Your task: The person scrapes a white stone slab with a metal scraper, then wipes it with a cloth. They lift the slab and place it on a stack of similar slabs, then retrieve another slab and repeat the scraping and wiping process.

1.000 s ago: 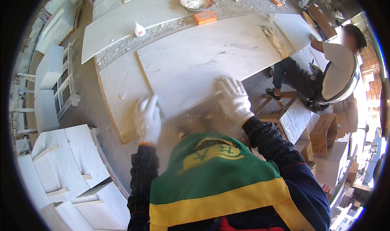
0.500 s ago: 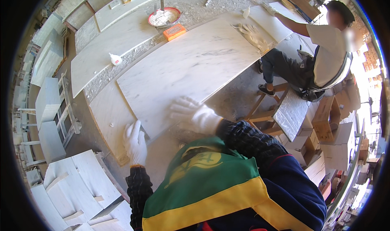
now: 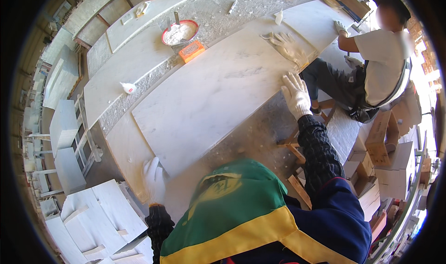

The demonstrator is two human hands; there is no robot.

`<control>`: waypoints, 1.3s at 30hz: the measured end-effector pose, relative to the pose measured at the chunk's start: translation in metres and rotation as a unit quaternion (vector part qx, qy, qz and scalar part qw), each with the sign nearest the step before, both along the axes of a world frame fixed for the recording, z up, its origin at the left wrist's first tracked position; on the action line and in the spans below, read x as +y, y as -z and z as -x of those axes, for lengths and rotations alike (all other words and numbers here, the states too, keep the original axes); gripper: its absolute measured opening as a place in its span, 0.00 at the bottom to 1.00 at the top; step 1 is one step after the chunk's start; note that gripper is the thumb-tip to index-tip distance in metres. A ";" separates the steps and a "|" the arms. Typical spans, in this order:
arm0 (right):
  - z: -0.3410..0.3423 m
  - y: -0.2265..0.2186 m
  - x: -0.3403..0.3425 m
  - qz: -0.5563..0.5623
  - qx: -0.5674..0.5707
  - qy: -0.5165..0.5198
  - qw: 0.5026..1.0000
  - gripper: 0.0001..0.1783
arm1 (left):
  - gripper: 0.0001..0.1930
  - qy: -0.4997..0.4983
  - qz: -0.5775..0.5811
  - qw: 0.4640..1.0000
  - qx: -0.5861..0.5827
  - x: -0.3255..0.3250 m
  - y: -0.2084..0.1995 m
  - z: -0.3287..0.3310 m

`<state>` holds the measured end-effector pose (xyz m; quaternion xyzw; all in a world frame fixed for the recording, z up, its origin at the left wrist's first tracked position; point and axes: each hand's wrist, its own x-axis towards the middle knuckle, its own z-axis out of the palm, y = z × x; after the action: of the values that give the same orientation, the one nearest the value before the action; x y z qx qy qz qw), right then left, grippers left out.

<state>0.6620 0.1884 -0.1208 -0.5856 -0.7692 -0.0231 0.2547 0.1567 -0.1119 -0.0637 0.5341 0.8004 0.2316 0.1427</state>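
A large pale grey-veined marble slab (image 3: 200, 97) lies before me, overlapping another pale slab (image 3: 125, 143) at its left end. At the near left corner of the upper slab rests my left hand (image 3: 154, 182) in a white glove, fingers extended along the end edge; part of its grip is hidden. My right hand (image 3: 296, 96), also gloved, reaches out to the slab's near edge at the right, with its fingers spread flat and nothing held. Just beyond it, a pair of loose work gloves (image 3: 289, 48) lies on the slab.
A co-worker (image 3: 383, 64) bends over the slabs at the right. Across the slab stand an orange box (image 3: 191, 51), a red-rimmed basin (image 3: 180, 34) of white material and a white squeeze bottle (image 3: 128, 87). Stacked slabs (image 3: 102, 213) stand at lower left, cardboard boxes (image 3: 392, 166) at right.
My right hand has moved right and away from me along the slab's near edge. My left hand stays at the corner. The co-worker's far hand has shifted right.
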 end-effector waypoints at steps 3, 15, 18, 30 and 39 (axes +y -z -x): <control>-0.020 0.004 0.032 -0.032 -0.007 0.035 0.999 0.25 | 0.18 -0.024 0.009 0.998 -0.055 0.005 -0.007 0.001; -0.003 0.003 0.047 0.008 0.164 0.174 0.971 0.24 | 0.25 -0.039 0.018 0.999 0.030 0.082 -0.024 0.009; -0.002 -0.001 0.051 0.070 0.223 0.184 0.955 0.24 | 0.27 0.002 0.026 0.997 0.071 0.121 -0.021 0.046; -0.019 -0.001 0.066 0.162 0.304 0.188 0.920 0.32 | 0.20 -0.011 0.003 0.988 0.155 0.219 0.015 0.109; -0.027 0.002 -0.038 0.184 0.519 0.322 0.770 0.22 | 0.17 -0.055 -0.037 0.995 0.072 0.204 0.014 0.094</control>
<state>0.6890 0.1502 -0.1227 -0.7578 -0.2756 0.3454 0.4800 0.0632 0.0924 -0.0774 0.5090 0.8280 0.2294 0.0524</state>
